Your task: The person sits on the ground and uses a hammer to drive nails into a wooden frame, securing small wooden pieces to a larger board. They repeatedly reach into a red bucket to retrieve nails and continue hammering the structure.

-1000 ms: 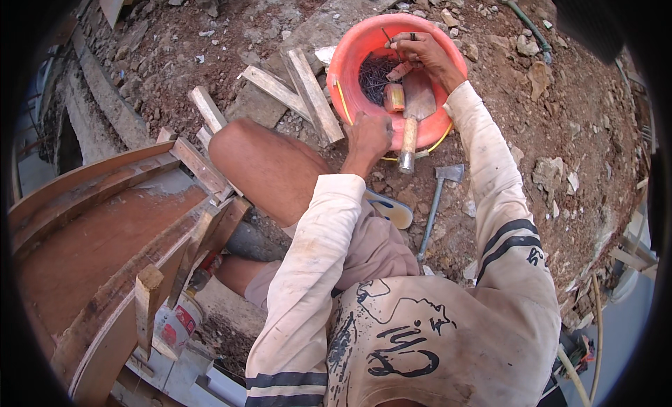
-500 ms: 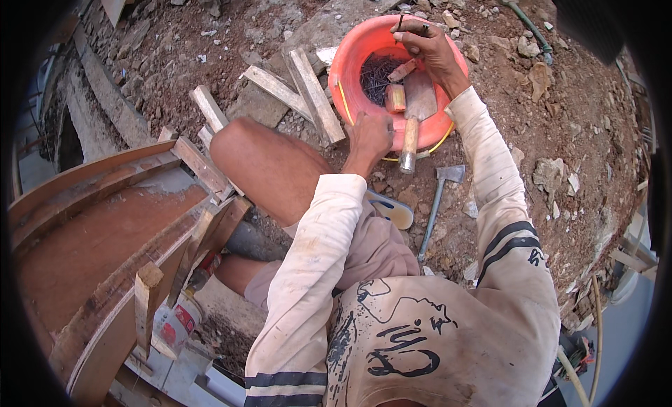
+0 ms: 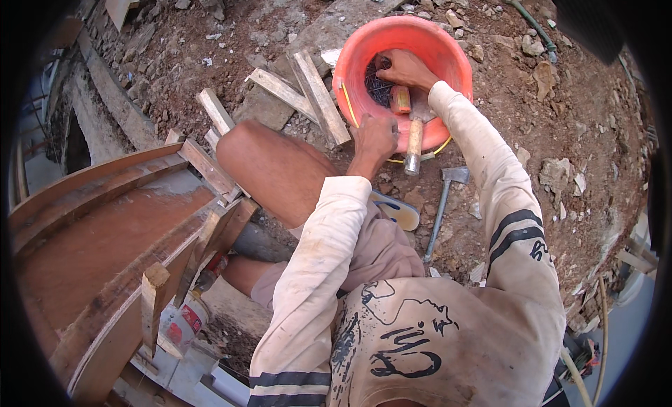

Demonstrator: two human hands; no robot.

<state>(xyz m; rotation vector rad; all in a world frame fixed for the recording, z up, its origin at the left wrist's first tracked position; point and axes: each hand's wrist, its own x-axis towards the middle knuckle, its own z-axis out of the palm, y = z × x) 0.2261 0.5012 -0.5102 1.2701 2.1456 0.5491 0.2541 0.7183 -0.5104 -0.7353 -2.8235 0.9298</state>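
An orange-red plastic bucket (image 3: 458, 53) with a yellow handle leans toward me on the ground, a heap of dark nails (image 3: 378, 85) inside it. My right hand (image 3: 406, 67) reaches into the bucket, fingers curled down at the nails; what the fingertips hold is hidden. At the near rim my left hand (image 3: 376, 139) is closed, knuckles up, its contents out of sight. Between the hands lie an orange-and-yellow block-like piece (image 3: 400, 99) and a trowel-like flat tool, its wooden handle (image 3: 414, 137) with a metal end sticking out over the rim.
A hatchet (image 3: 446, 190) lies on the rubble right of my sandal (image 3: 399, 212). Wooden offcuts (image 3: 320, 99) lie left of the bucket. A wooden formwork frame (image 3: 105, 176) stands at my left, beside a plastic container (image 3: 183, 324). Stones are scattered over the dirt.
My right hand has come down from above the bucket's far rim, where it pinched a dark thin piece, into the nails. My left hand has stayed at the near rim.
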